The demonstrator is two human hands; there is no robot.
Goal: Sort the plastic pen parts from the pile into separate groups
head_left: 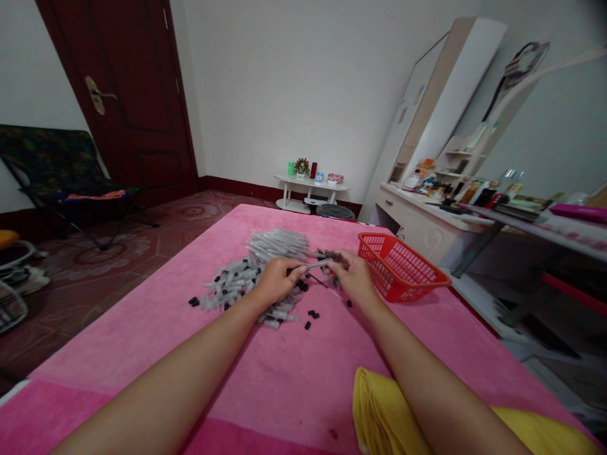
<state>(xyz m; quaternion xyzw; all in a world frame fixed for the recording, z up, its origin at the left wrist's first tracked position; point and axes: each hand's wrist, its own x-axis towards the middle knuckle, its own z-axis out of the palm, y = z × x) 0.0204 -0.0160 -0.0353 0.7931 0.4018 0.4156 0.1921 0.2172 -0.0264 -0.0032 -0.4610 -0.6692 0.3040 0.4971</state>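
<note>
My left hand (281, 280) is closed in a pinch on one end of a thin clear tube (317, 265), which looks like a pen barrel. At the tube's other end, the fingers of my right hand (349, 272) are closed on it too. Beyond my left hand lies a stack of long translucent tubes (277, 242). A heap of short clear caps (232, 283) spreads beside and partly behind that hand. Small black plugs (313, 314) are scattered on the pink cloth between my arms. Thin dark sticks (323, 282) lie under my hands, partly hidden.
A red plastic basket (403, 272) stands right of my right hand. Folded yellow cloth (386, 411) lies at the near right, under my right forearm. The pink cloth (265, 385) covers the table. A cluttered dresser (427, 205) stands to the right, and a folding chair (57, 164) at left.
</note>
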